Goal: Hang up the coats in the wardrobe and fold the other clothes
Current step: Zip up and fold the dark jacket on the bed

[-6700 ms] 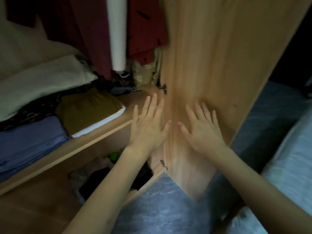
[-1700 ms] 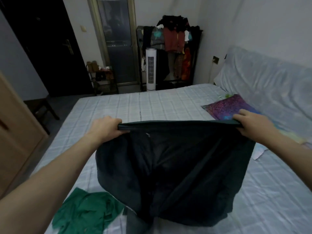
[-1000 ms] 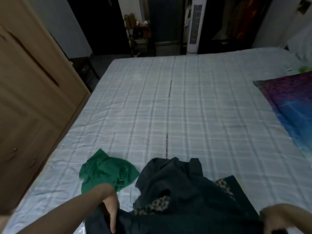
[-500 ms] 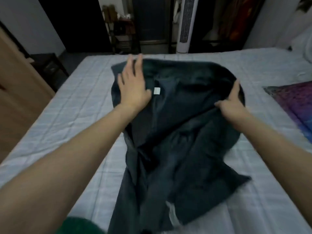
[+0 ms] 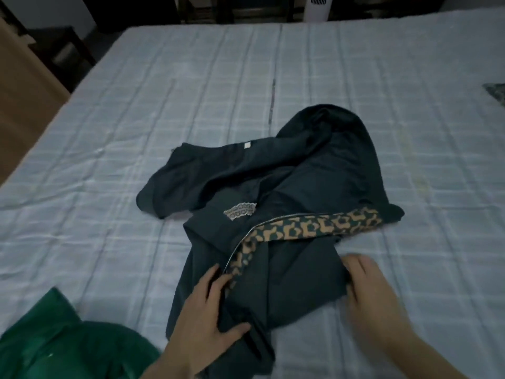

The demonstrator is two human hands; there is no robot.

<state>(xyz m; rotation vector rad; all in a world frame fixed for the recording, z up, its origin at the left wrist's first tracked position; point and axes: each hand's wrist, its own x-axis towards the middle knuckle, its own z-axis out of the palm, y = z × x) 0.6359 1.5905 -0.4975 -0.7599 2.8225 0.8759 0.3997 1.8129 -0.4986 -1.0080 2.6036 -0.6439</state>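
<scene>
There is one view only, from a camera worn on the person's head, so no second view shares any part of the scene. It looks forward and steeply down over the pale blue checked bedspread [image 5: 273, 77], close to it. The person's left hand [image 5: 207, 315] and right hand [image 5: 374, 294] enter from the bottom edge, nearest the lens. The wide angle takes in the light brown wooden wardrobe side [image 5: 24, 86] at the left edge and the bed's far end along the top.
</scene>
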